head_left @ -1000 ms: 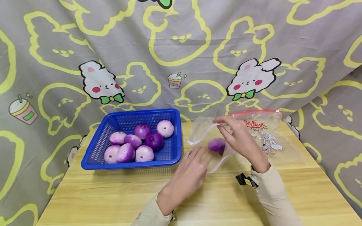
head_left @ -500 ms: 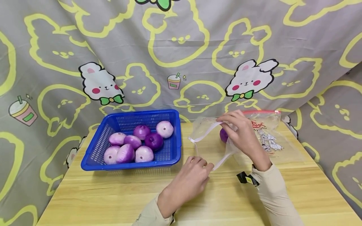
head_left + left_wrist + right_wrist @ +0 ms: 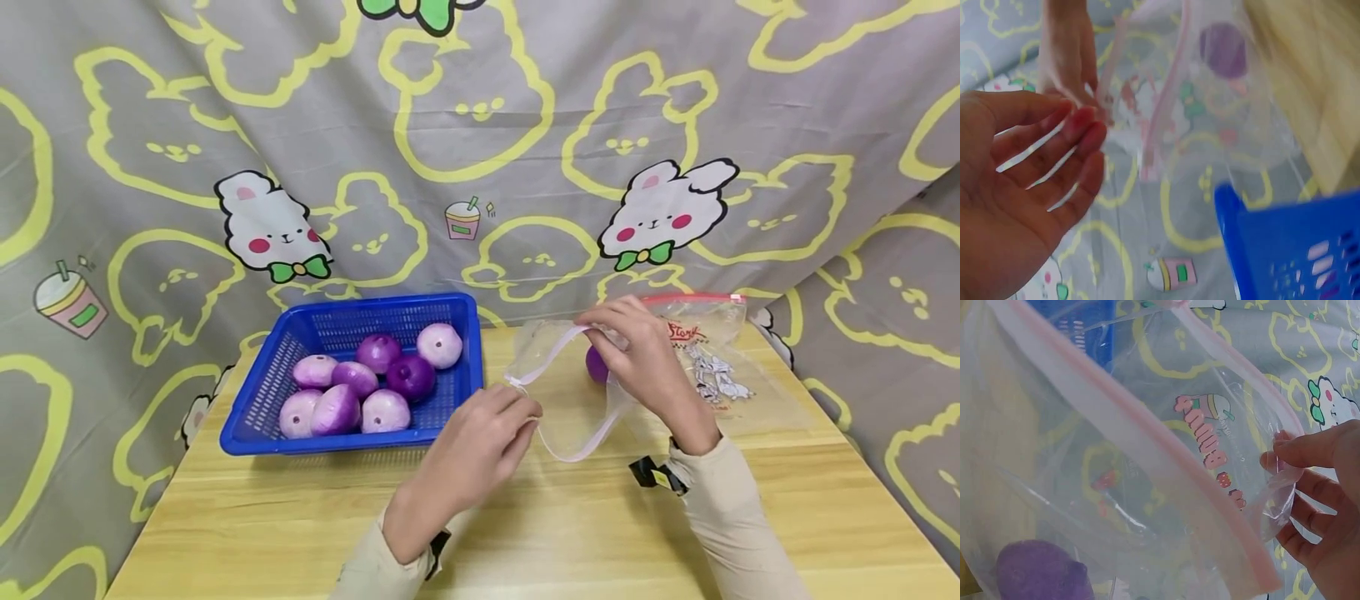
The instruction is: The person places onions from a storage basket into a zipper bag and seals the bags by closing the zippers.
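Observation:
A clear zip bag [image 3: 553, 357] lies on the table with its pale pink-edged mouth spread wide. My right hand [image 3: 643, 362] pinches the far rim between thumb and forefinger, as the right wrist view shows at the bag's rim [image 3: 1210, 487]. One purple onion [image 3: 1041, 572] sits inside, partly covered by the right hand in the head view. My left hand [image 3: 472, 446] is beside the bag's near-left edge, between it and the basket. In the left wrist view, the left hand's loosely bent fingers [image 3: 1088, 134] hold nothing.
A blue plastic basket [image 3: 258, 448] with several purple onions [image 3: 336, 410] stands on the left. Under and right of the right forearm lies another clear bag [image 3: 738, 358] with a red zip. A patterned curtain [image 3: 510, 108] hangs behind the table [image 3: 547, 542].
The onion has gone deeper into the bag, away from its mouth. My left hand has come off the bag's near rim and moved left. The right hand keeps its hold.

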